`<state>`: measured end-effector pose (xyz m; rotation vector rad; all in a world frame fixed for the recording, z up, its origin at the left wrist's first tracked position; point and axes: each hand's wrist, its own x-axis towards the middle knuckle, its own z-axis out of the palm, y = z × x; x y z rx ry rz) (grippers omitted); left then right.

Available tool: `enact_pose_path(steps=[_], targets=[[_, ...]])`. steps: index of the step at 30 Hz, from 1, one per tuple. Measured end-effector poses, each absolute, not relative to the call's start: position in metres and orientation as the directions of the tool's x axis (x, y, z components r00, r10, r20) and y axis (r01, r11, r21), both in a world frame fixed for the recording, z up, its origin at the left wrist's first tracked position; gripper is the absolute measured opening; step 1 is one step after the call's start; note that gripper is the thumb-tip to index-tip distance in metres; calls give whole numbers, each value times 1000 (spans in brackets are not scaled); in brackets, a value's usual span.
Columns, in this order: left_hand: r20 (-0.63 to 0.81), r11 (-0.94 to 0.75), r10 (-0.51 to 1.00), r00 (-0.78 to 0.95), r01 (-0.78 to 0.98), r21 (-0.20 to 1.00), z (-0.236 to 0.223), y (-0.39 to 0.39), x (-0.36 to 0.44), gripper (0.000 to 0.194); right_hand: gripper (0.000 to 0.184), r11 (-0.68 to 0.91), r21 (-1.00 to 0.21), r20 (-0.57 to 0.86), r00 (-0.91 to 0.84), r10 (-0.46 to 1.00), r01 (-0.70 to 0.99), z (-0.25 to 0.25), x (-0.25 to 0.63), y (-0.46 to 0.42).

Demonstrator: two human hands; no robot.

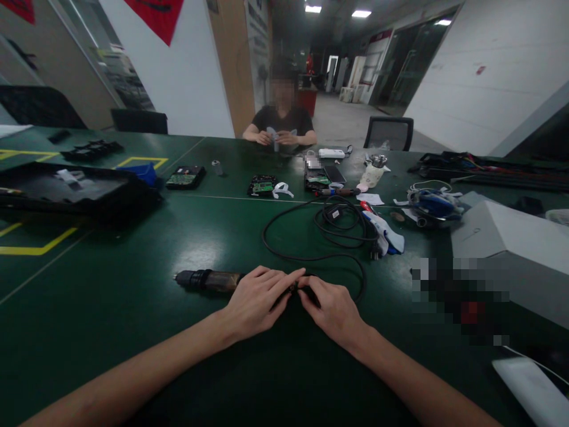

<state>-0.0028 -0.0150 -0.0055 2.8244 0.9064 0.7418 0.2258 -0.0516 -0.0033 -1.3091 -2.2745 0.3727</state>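
Observation:
A corded electric screwdriver (222, 280) lies on the green table, its tip pointing left. My left hand (262, 296) is closed over its rear part and hides it. At the tail end, the fingertips of my right hand (331, 305) pinch the black cable (363, 276) where it meets the tool; the exact joint is mostly covered. Both hands' fingertips nearly meet there. Beyond them the cable loops across the table into a loose coil carrying a black adapter block (336, 212).
Green circuit boards (263, 185) lie farther back, near a large black tray (66, 190) at left. A blue-and-white glove (386, 231) sits beside the cable coil. A white box (511, 249) stands at right. Across the table, a person (284, 121) handles something pale.

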Motion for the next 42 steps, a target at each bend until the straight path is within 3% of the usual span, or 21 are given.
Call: enact_pose_path(steps=[6,11,18,42], targets=[[438,-787,605,664,583,203,-8,-15,-1,49,12,489,-464,247,-422,872,739,-1,226,-52],[417,-814,579,701,523,253,-5,-16,-3,59,12,485,-479,245,-419,874,732,-2,225,-52],[425,-779,620,660,584,228,-6,-16,-1,55,17,485,-482,242,-421,874,730,0,225,-53],[459,-856,507,730,491,164,-12,-12,-6,56,13,486,-458,244,-420,874,745,-3,225,-53]])
